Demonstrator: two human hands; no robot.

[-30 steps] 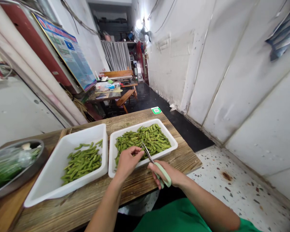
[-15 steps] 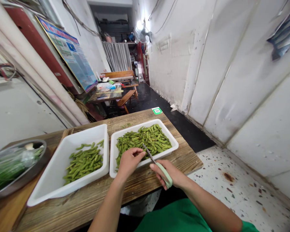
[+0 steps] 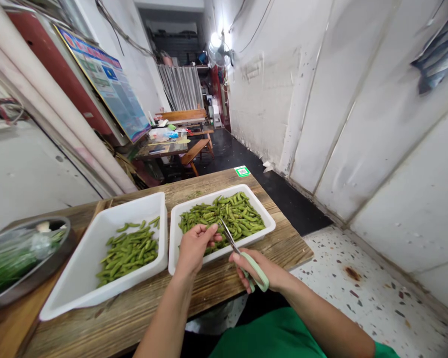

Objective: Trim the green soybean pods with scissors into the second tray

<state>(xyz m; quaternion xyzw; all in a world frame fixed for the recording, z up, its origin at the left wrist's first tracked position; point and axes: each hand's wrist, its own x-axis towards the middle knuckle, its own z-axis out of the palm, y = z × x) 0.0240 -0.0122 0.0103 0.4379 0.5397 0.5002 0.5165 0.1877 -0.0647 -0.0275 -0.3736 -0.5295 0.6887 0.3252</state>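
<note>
My right hand (image 3: 252,268) grips light green-handled scissors (image 3: 259,271), their blades slightly parted and pointing away from me. Just left of the blade tips, my left hand (image 3: 197,244) pinches a green soybean pod, mostly covered by the fingers. Both hands are over the near edge of a white tray (image 3: 272,224) heaped with green soybean pods (image 3: 242,211). A second white tray (image 3: 78,258) stands to its left, holding a smaller pile of pods (image 3: 132,253).
A metal bowl (image 3: 65,248) of leafy greens in plastic stands at the far left of the wooden table (image 3: 291,243). A green QR-code card (image 3: 242,171) lies near the back edge. Beyond are another table, a bench and a standing fan (image 3: 219,52).
My left hand has lifted slightly and turned, its thumb now higher beside the blades. The scissors have opened a little, with their handles further apart. Both trays stay in place.
</note>
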